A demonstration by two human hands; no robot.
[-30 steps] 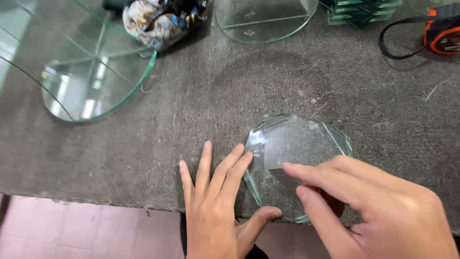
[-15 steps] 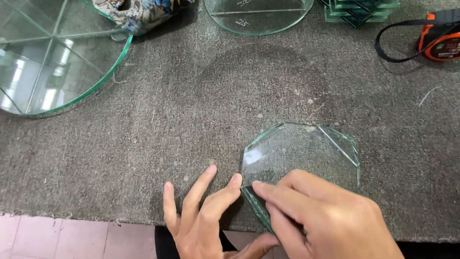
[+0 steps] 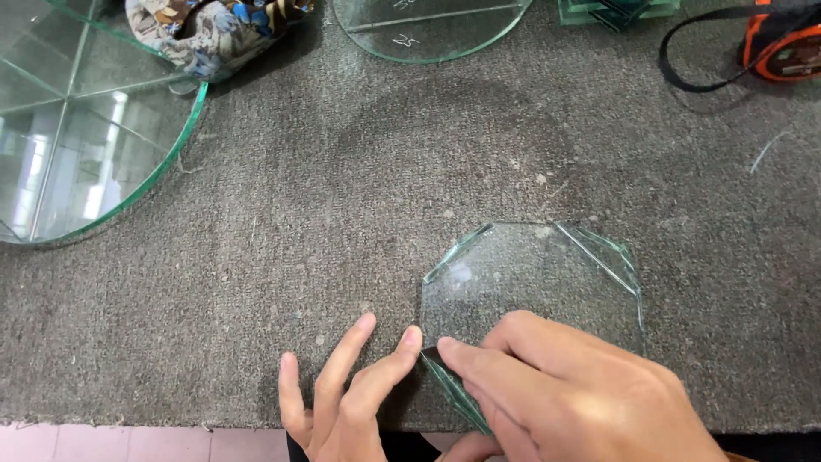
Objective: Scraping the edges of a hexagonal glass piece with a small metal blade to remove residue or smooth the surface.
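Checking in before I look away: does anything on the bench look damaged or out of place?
The small glass piece under both hands is not round like the large glass discs: its edge is cut in straight facets, with thin slivers along the upper right and lower left. The right hand and left hand press at the lower-left edge.

Only the two hands show, at the bottom edge of the view. The left hand (image 3: 346,398) is bare: no glove, no ring, no watch, no sleeve in sight. Its fingers are slim with short, plain nails, clear on the index and middle fingers. The right hand (image 3: 569,402) is bare too, with no glove or ring, and looks larger since it sits nearer the camera. Its knuckles and tendons stand out on the back. A thin orange-brown strip, perhaps a cuff, shows at its lower right edge
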